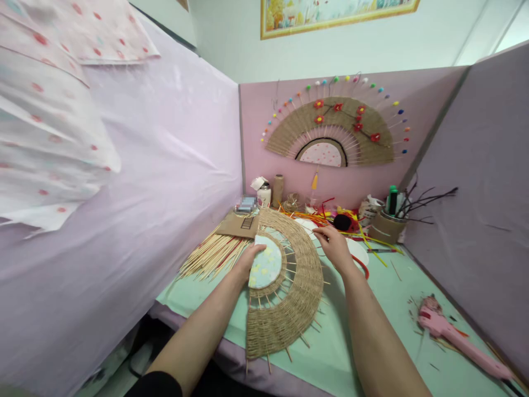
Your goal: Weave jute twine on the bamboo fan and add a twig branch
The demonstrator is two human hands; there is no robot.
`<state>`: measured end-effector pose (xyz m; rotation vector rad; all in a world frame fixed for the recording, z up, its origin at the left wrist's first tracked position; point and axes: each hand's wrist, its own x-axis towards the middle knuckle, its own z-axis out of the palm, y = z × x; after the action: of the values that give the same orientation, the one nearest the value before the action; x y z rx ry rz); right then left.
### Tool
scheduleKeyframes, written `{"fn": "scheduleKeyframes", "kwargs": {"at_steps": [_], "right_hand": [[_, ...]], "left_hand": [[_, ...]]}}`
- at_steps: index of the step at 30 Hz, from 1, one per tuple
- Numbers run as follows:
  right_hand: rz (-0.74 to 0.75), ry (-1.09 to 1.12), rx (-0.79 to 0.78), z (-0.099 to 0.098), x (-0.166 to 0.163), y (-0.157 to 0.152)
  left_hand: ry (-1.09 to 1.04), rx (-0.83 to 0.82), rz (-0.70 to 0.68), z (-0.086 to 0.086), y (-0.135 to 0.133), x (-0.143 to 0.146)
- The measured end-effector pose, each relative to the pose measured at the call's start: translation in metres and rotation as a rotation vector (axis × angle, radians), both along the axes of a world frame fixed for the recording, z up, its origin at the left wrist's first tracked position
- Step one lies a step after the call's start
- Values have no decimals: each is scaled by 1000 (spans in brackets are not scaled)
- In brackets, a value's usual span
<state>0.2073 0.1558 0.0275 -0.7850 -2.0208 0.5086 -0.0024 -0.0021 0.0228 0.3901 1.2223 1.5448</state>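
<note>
A half-round woven fan (pixel 303 275) of brown twine on thin sticks is held over the table, turned with its straight side to the left. Its inner half-circle is covered with pale blue and yellow patterned cloth (pixel 266 263). My left hand (pixel 247 262) grips the fan at this straight side, thumb on the cloth and fingers hidden behind. By the upper right rim, my right hand (pixel 334 247) is closed in a pinch. Whatever lies between its fingertips is too small to make out. Bare stick ends stick out past the woven rim.
Many thin sticks (pixel 210 253) lie at left beneath a cardboard piece (pixel 237 225). A pink glue gun (pixel 454 333) rests at right. Behind stand a twine spool (pixel 278 190), a white jar (pixel 263 194) and a pot of twigs (pixel 386 227). A finished-looking fan (pixel 330 129) hangs on the back panel.
</note>
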Motion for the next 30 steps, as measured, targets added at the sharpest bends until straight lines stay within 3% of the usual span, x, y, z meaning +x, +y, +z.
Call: {"fn": "scheduleKeyframes", "kwargs": {"at_steps": [8, 17, 30], "right_hand": [[39, 191, -256, 4, 0, -6], [232, 594, -746, -4, -9, -3], [325, 590, -902, -8, -12, -4]], "left_hand": [[-85, 36, 8, -3, 1, -6], [-240, -6, -33, -3, 2, -12], [-217, 15, -2, -1, 1, -9]]}}
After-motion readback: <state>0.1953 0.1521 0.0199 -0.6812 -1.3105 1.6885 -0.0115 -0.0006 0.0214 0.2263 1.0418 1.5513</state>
